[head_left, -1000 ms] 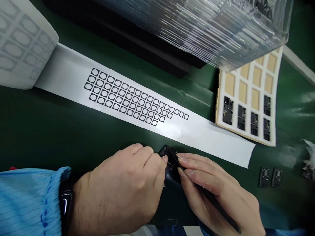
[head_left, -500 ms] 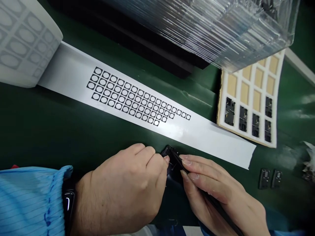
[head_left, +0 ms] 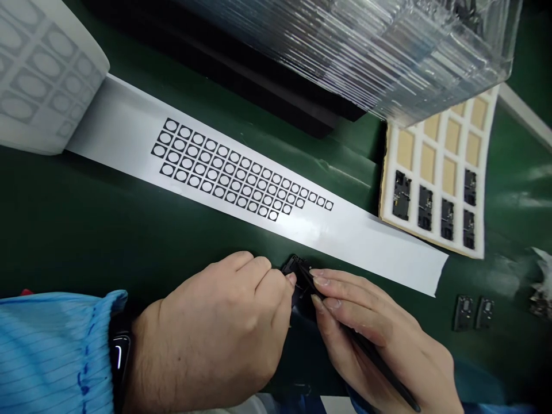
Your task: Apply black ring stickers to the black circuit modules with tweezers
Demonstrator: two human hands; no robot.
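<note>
We see only part of the black piece (head_left: 290,264); our left grip (head_left: 224,322) pinches it and hides much of it, while our right grip (head_left: 383,322) clasps a slim black tool (head_left: 382,362) aimed at the piece between them; the label strip (head_left: 357,238) lies just beyond; a clear plastic stack (head_left: 366,52) blocks the far end of the foam tray (head_left: 416,172).

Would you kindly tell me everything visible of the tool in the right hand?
The tool is slim, black, tapering toward both ends; material unclear. It slants, tip toward the upper left, gripped in the right hand, which partly hides it. The tip is at the black part; contact is unclear.
</note>
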